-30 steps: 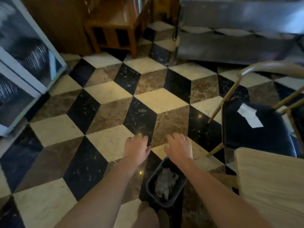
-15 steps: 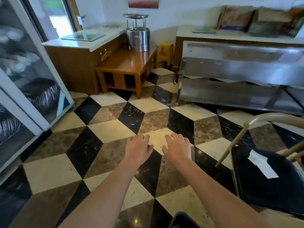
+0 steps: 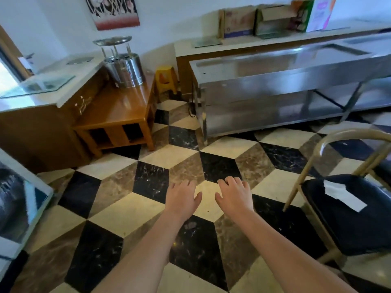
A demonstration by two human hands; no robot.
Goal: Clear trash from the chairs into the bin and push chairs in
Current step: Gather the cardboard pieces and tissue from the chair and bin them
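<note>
A chair [image 3: 347, 229] with a dark padded seat and a curved gold metal back stands at the right edge. A white piece of paper [image 3: 343, 196] lies flat on its seat. My left hand [image 3: 182, 199] and my right hand [image 3: 234, 196] hover palm down side by side over the chequered floor, left of the chair. Both hold nothing, and their fingers are loosely spread. The bin is out of view.
A low wooden table [image 3: 118, 115] carrying a steel pot [image 3: 124, 68] stands at the back left beside a brown counter [image 3: 38, 123]. A long steel counter [image 3: 285, 89] runs along the back right. A glass-fronted cabinet [image 3: 19, 208] is at the left edge. Tiled floor lies between them.
The view has tilted upward, so the bin with crumpled paper near my feet has dropped out of sight and the back wall has appeared. My hands stay empty, held out in front.
</note>
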